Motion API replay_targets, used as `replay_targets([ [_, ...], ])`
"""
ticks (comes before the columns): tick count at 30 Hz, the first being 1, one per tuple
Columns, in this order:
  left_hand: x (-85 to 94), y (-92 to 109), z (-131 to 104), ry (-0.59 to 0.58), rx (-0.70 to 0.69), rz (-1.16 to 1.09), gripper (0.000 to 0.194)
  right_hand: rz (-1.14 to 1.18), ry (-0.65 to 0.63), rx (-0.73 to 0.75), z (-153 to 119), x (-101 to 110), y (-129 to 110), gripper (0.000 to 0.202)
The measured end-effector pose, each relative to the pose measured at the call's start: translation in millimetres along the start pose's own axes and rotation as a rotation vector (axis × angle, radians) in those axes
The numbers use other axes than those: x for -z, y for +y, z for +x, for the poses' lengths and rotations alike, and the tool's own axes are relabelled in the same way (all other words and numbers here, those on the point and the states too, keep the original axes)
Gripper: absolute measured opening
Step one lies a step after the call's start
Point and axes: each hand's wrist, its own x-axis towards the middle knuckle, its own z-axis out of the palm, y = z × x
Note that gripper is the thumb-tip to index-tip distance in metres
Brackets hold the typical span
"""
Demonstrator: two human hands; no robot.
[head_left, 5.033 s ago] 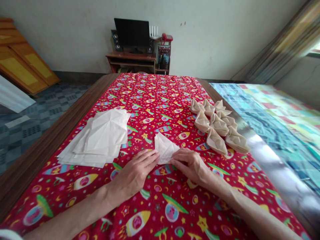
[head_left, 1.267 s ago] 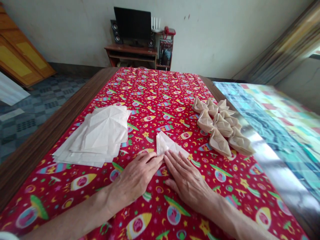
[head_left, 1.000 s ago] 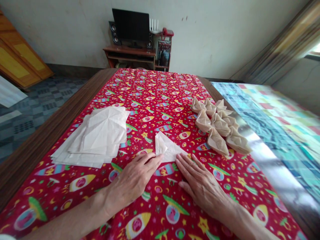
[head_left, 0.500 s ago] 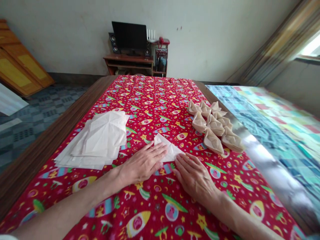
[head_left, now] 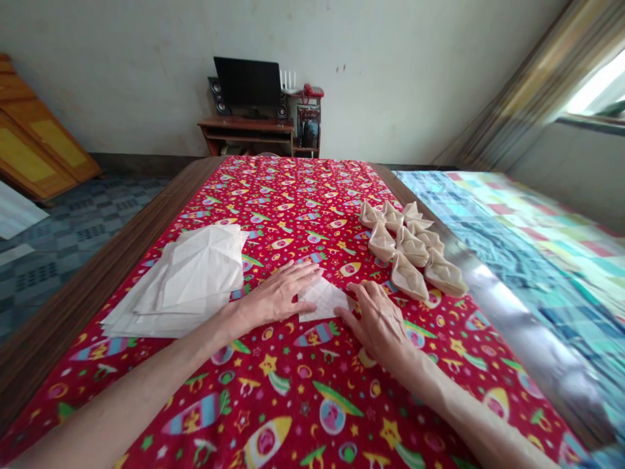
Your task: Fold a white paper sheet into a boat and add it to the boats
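A folded piece of white paper (head_left: 323,301) lies on the red cloth between my two hands. My left hand (head_left: 283,290) rests at its left side, fingers stretched out along the upper edge and the thumb apart from them on the paper. At the right corner is my right hand (head_left: 378,319), its thumb and forefinger parted around the tip, the other fingers loosely bent. To the left lies a stack of white paper sheets (head_left: 200,267) with crease lines. Several folded paper boats (head_left: 411,247) in beige stand grouped to the right.
A red cloth with rocket prints (head_left: 273,404) covers the brown wooden table (head_left: 146,215). Beyond its far end stand a desk (head_left: 247,124) with a monitor (head_left: 249,81) and a red telephone (head_left: 311,91). A bed with a checked cover (head_left: 517,260) is at the right.
My left hand has slid up to the paper's upper edge and its thumb has spread. My right hand's thumb and forefinger have parted at the corner. The camera view has tilted slightly.
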Motion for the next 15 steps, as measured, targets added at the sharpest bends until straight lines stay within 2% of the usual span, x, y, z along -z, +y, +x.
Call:
replay_targets([
  [4,7.5,-8,9,0.013,0.008,-0.045,0.074,0.048,-0.037,-0.02,-1,0,0,0.02],
  [8,13.5,-10,19,-0.009,-0.008,-0.085,0.083,0.104,0.002,-0.028,-1,-2,0,0.015],
  [15,15.2,-15,27,-0.04,-0.041,-0.104,0.08,0.151,0.04,-0.008,-1,-4,-4,0.007],
])
